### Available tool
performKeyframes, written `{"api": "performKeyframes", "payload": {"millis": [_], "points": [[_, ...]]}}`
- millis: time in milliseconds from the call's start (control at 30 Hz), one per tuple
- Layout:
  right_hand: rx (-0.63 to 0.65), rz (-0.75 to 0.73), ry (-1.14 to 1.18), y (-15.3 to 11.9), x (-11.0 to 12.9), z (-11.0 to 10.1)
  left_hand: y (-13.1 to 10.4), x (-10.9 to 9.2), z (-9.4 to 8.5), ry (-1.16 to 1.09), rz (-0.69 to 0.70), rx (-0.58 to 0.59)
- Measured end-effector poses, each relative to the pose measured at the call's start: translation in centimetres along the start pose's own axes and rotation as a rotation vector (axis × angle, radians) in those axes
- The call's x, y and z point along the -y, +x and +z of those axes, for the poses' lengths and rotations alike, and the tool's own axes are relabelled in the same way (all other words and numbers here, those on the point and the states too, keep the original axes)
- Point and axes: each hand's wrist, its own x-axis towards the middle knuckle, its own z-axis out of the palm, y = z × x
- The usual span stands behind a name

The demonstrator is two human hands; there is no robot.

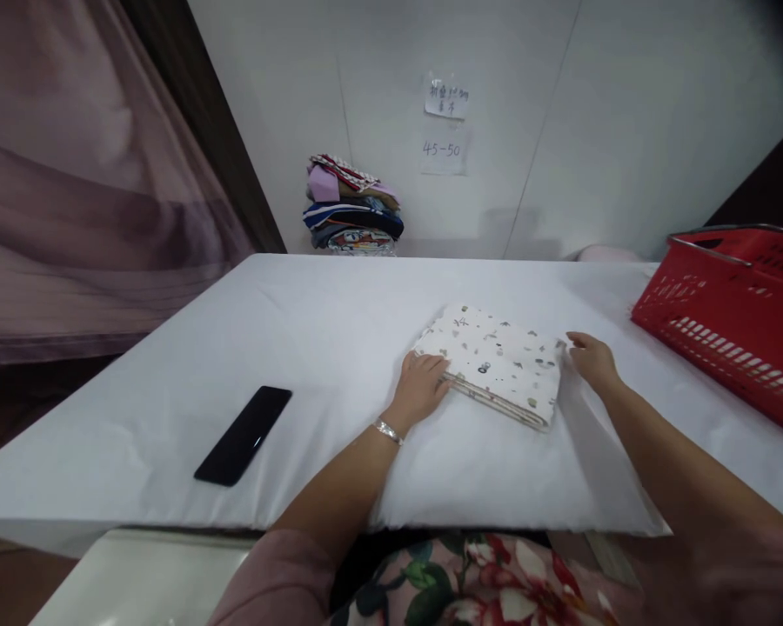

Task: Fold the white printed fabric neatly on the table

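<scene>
A folded white cloth point(496, 352) with a small scattered print lies slightly askew on the white-covered table, its stacked layers showing along the near edge. At its near left corner, my left hand point(421, 382) holds the edge, fingers over the top and thumb by the front layers. My right hand point(592, 358) is beside the far right corner, fingers stretched toward it with the tips at or just off the fabric. Whether those tips touch the cloth, I cannot tell.
A black phone point(244, 436) lies on the table point(326, 330) to the left. On the right stands a red plastic basket point(737, 304) with a metal handle. Several folded fabrics point(352, 209) are stacked behind the far edge. Handwritten paper signs point(444, 149) hang on the wall.
</scene>
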Motion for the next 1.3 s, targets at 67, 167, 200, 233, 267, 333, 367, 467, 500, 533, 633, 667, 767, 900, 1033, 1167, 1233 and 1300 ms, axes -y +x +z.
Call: {"api": "performKeyframes", "payload": {"millis": [67, 167, 200, 233, 267, 333, 367, 467, 500, 533, 633, 667, 767, 900, 1033, 1167, 1233, 1300], "points": [[0.003, -0.171, 0.015, -2.3, 2.2, -0.5, 0.1, 0.1, 0.0, -0.014, -0.009, -0.01], [0.16, -0.507, 0.018, -7.0, 5.7, -0.4, 0.3, 0.4, -0.1, -0.01, -0.047, -0.044], [0.212, -0.587, -0.001, -8.5, 6.5, -0.2, 0.2, 0.7, -0.1, -0.002, -0.066, -0.06], [0.281, -0.641, -0.031, -9.9, 7.0, 0.1, 0.2, 1.0, -0.2, 0.009, -0.085, -0.076], [0.361, -0.688, -0.063, -11.0, 7.2, 0.4, 0.1, 1.3, -0.3, 0.02, -0.106, -0.089], [0.446, -0.747, -0.111, -12.5, 7.2, 0.8, -0.1, 1.9, -0.4, 0.037, -0.148, -0.103], [0.459, -0.757, -0.123, -12.9, 7.0, 1.0, -0.2, 2.2, -0.5, 0.04, -0.17, -0.107], [0.435, -0.735, -0.117, -13.3, 6.7, 1.0, -0.4, 2.6, -0.5, 0.017, -0.219, -0.134], [0.435, -0.725, -0.109, -13.4, 6.8, 0.9, -0.4, 2.7, -0.5, 0.0, -0.225, -0.151], [0.431, -0.715, -0.102, -13.4, 6.8, 0.9, -0.4, 2.7, -0.4, -0.017, -0.23, -0.171], [0.382, -0.676, -0.1, -13.8, 6.8, 1.3, -0.3, 2.9, -0.2, -0.066, -0.26, -0.221], [0.358, -0.666, -0.106, -14.0, 6.7, 1.5, -0.3, 3.1, -0.1, -0.082, -0.271, -0.232], [0.3, -0.678, -0.141, -14.4, 6.1, 2.3, -0.3, 3.6, 0.1, -0.127, -0.298, -0.253], [0.253, -0.7, -0.171, -14.7, 5.5, 2.8, -0.5, 3.9, 0.2, -0.161, -0.37, -0.265], [0.261, -0.681, -0.165, -14.8, 5.4, 2.8, -0.5, 3.7, 0.0, -0.183, -0.374, -0.273], [0.278, -0.668, -0.17, -14.9, 5.7, 2.6, -0.2, 3.8, -0.1, -0.166, -0.343, -0.29], [0.275, -0.666, -0.167, -14.9, 5.9, 2.6, 0.0, 3.9, -0.1, -0.136, -0.324, -0.277], [0.276, -0.666, -0.165, -14.9, 6.2, 2.5, 0.4, 4.0, -0.1, -0.088, -0.284, -0.232]]}}
